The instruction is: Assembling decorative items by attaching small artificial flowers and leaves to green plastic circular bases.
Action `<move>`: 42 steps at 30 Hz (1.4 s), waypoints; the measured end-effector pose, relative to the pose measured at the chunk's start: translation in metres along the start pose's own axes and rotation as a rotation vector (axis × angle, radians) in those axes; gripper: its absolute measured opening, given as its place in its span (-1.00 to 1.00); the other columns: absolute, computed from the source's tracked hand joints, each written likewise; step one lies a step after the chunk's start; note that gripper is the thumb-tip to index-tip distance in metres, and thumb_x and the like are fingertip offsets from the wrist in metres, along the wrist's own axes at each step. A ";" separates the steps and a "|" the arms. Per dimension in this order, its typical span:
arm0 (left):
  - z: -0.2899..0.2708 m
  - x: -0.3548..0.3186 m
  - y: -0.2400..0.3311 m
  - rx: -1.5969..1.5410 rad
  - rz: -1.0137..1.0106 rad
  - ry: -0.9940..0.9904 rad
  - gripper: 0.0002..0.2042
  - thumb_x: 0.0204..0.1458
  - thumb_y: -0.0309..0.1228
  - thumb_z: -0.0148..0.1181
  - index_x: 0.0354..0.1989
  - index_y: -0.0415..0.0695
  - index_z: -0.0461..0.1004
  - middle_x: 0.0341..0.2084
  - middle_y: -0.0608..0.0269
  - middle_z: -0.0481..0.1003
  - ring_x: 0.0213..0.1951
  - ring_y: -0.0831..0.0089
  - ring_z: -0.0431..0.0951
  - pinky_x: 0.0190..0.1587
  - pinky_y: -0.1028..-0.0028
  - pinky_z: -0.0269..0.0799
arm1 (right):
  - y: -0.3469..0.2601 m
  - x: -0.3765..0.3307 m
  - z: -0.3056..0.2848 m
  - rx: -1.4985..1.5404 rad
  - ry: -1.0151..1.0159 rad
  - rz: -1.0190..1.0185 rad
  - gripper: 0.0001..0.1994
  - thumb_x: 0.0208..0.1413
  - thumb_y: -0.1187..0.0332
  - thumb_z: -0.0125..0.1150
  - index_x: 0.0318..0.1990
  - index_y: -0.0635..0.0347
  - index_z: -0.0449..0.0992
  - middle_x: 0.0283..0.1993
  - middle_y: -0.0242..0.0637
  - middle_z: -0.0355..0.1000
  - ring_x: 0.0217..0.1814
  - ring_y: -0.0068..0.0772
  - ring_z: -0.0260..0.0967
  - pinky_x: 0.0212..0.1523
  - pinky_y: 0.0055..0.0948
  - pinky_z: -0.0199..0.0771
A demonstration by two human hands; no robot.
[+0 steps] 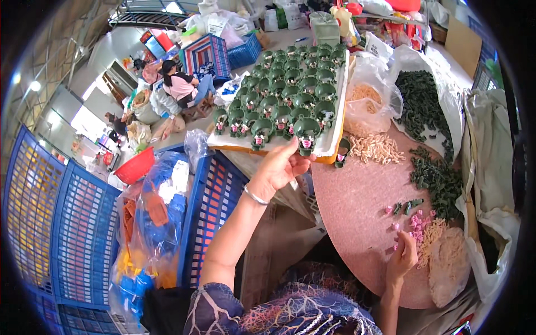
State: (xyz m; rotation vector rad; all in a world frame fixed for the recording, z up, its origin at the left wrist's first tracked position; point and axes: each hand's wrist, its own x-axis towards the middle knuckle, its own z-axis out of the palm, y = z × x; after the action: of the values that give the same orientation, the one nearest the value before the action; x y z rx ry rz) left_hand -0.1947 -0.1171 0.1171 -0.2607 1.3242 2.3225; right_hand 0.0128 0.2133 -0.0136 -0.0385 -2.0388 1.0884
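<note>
My left hand reaches up to the near edge of a white tray and pinches a dark green toy figure with a pink face in the front row. Several rows of the same green figures fill the tray. My right hand rests low on the round pink tabletop, fingers curled on small pink pieces. Whether it holds one I cannot tell. A few loose green parts lie just above that hand.
A heap of dark green parts lies on white plastic at the right, with beige pieces and a clear bag beside the tray. Blue crates stand at the left, with a bag of coloured parts. A person sits far back.
</note>
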 end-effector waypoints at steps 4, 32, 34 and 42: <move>0.023 -0.014 -0.019 0.584 0.465 0.322 -0.60 0.28 -0.07 0.10 -0.13 -0.18 0.21 -0.46 -0.04 0.58 -0.64 0.45 0.57 -0.63 0.50 0.56 | -0.005 0.001 -0.002 0.035 -0.039 0.008 -0.83 0.20 0.70 0.07 -0.16 0.33 0.57 -0.25 -0.15 0.55 -0.34 -0.33 0.48 -0.34 -0.45 0.53; 0.060 -0.054 -0.242 1.125 0.922 -0.261 -0.62 0.04 -0.36 0.39 0.03 -0.14 0.49 -0.59 0.28 0.42 -0.57 0.38 0.49 -0.46 0.39 0.44 | 0.042 0.094 -0.022 -0.538 -0.443 -0.134 -0.55 -0.14 0.69 0.11 -0.02 0.19 0.56 0.07 -0.23 0.53 0.29 -0.14 0.32 0.34 -0.14 0.15; 0.057 -0.053 -0.239 1.114 0.907 -0.277 -0.62 0.04 -0.38 0.40 0.03 -0.12 0.49 -0.59 0.28 0.42 -0.56 0.37 0.49 -0.45 0.39 0.45 | 0.046 0.098 -0.013 -0.610 -0.481 -0.183 -0.53 -0.15 0.69 0.11 0.00 0.18 0.53 0.05 -0.23 0.53 0.28 -0.15 0.32 0.36 -0.11 0.11; 0.052 -0.051 -0.232 1.067 0.932 -0.334 -0.61 0.01 -0.40 0.40 0.03 -0.09 0.49 -0.58 0.25 0.42 -0.55 0.34 0.50 -0.46 0.38 0.46 | 0.042 0.107 -0.008 -0.574 -0.566 -0.088 -0.66 -0.08 0.60 0.18 -0.10 0.12 0.60 -0.18 -0.19 0.50 0.05 -0.12 0.41 0.16 -0.14 0.22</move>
State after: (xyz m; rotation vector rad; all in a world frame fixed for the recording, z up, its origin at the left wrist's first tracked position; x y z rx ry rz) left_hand -0.0372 0.0140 -0.0145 1.2257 2.5511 1.6638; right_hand -0.0679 0.2850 0.0273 0.0765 -2.7779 0.4496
